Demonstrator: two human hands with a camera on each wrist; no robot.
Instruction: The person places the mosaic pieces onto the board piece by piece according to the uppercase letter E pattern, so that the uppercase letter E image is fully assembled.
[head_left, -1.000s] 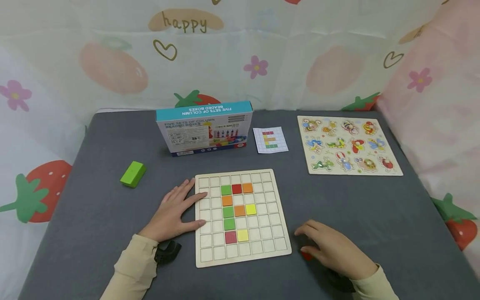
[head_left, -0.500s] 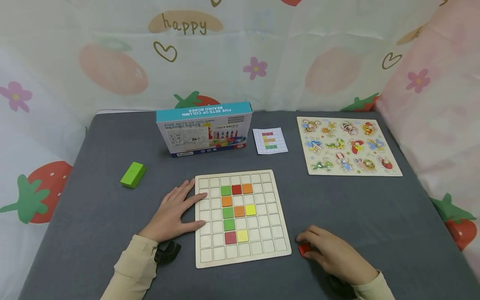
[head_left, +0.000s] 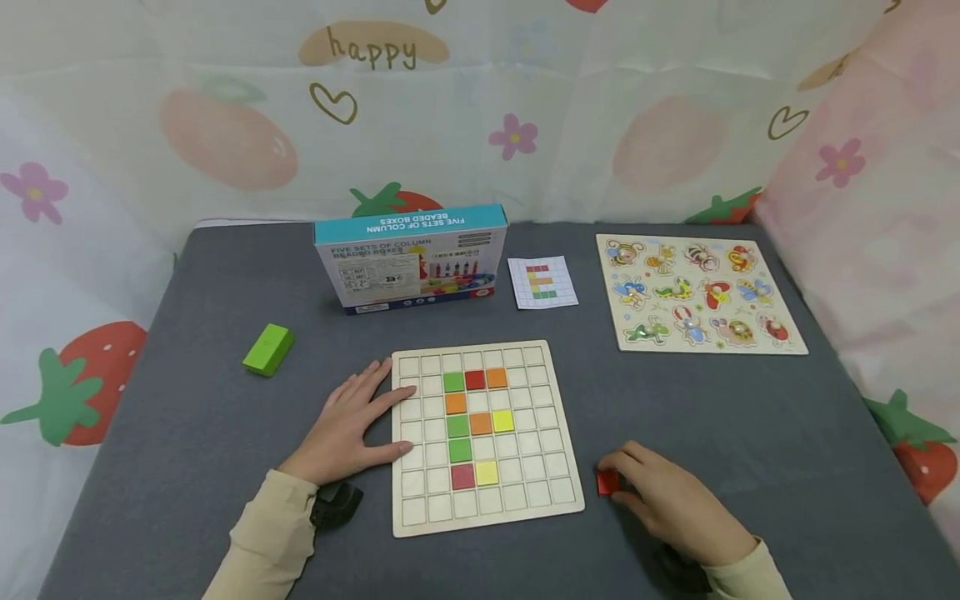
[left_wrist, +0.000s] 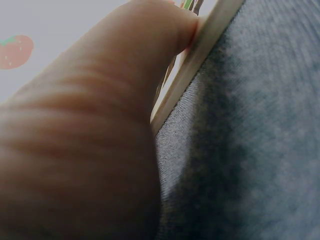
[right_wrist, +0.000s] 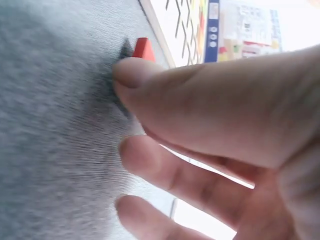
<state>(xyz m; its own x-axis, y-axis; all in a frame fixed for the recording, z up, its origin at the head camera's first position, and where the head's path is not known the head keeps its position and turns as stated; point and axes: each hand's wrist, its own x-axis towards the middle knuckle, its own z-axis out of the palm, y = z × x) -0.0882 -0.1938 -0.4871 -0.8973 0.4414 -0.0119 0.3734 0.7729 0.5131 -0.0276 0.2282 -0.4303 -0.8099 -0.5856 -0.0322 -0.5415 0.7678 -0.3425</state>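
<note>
A wooden grid board [head_left: 525,483] lies in the middle of the table in the head view, with several green, red, orange and yellow square tiles set in its cells. My left hand [head_left: 337,437] rests on the board's left edge, fingers spread, with thumb and index fingertips on the outer cells. In the left wrist view the thumb [left_wrist: 135,55] lies over the wooden rim. Right of the board, low over the cloth, my right hand [head_left: 675,504] pinches a red square tile [head_left: 607,482] between thumb and fingers. The red tile [right_wrist: 144,48] shows past the thumb tip in the right wrist view.
A green block [head_left: 268,350] lies at the left. Behind the board stand a blue-and-white box [head_left: 412,267] and a small pattern card [head_left: 543,283]. An insect puzzle board [head_left: 705,296] lies at the back right. Patterned cloth hangs behind the table.
The red tile, mostly covered by the right hand before, has shifted slightly away from the person and shows more now. The left hand and the board have stayed put.
</note>
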